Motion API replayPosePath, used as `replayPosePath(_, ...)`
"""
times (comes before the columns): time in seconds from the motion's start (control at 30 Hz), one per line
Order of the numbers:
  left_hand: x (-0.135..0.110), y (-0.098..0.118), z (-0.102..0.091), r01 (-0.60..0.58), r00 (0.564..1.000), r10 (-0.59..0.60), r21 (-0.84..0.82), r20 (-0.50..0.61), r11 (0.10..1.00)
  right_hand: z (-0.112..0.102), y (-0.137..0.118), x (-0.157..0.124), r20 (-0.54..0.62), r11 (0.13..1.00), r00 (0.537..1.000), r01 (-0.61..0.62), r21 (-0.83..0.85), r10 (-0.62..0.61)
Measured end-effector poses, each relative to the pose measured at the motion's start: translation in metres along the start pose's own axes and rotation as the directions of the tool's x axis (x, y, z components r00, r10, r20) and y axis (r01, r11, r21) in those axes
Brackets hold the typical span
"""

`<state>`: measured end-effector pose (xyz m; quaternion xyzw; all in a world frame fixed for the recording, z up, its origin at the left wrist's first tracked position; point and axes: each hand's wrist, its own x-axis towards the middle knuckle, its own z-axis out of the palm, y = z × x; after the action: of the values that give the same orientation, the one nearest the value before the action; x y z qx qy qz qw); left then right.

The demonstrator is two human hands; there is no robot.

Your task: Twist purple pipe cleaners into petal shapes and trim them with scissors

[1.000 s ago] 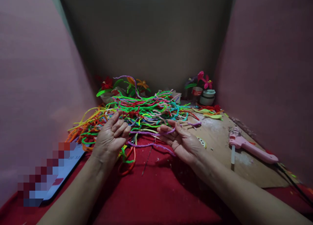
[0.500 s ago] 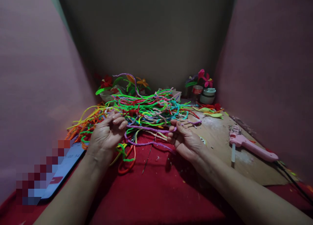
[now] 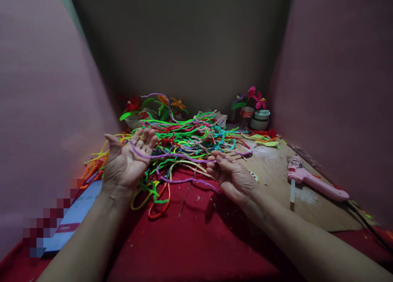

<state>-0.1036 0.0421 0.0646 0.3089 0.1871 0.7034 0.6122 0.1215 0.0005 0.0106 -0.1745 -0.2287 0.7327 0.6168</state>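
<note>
Head-worn camera, facing forward and down across the table (image 3: 190, 245) from the person's side. The left hand (image 3: 130, 161) lies near the lens toward 8 o'clock, the right hand (image 3: 230, 173) toward 4; the table's near part fills 6 o'clock, the back wall (image 3: 184, 44), farthest off, 12, with side walls (image 3: 331, 89) at 9 and 3.

The purple strand (image 3: 178, 155) between the fingertips of my right hand (image 3: 216, 161) looks fuzzy and matt, with a soft nap, and the heaped strands (image 3: 187, 130) on the far side share that plush finish. Under my forearms the red cloth (image 3: 190, 245) is dull, speckled with pale bits. At right, the tan board (image 3: 325, 218) is matt, cardboard or wood, with whitish powdery smears. The glue gun (image 3: 322, 188) there is smooth pink plastic, its far end gritty. The looped handles (image 3: 168, 192) look like glossy plastic; the phone (image 3: 81, 208) at left, smooth and glassy.
</note>
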Motion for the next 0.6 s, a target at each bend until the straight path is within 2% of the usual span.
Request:
replayPosePath(0.2,-0.015,-0.034,0.004,0.226,0.972,-0.233,0.129,0.038,0.966,0.001,-0.003,-0.001,0.012,1.000,1.000,0.012,0.004,-0.012)
replayPosePath(0.33,-0.031,-0.054,0.012,0.333,0.925,-0.372,0.314,0.075,0.889,0.005,-0.001,-0.004,-0.024,0.999,1.000,-0.017,-0.046,0.016)
replayPosePath(0.4,-0.039,-0.059,0.018,0.349,0.900,-0.427,0.445,0.086,0.825,0.007,0.001,-0.006,-0.020,0.995,1.000,-0.026,-0.101,0.024)
replayPosePath(0.47,-0.046,-0.061,0.024,0.334,0.895,-0.439,0.532,0.081,0.779,0.008,0.002,-0.009,-0.008,0.985,0.999,-0.037,-0.169,0.036)
replayPosePath(0.6,-0.050,-0.061,0.027,0.250,0.926,-0.367,0.581,0.090,0.774,0.005,0.004,-0.012,0.040,0.928,0.988,-0.124,-0.352,0.147)
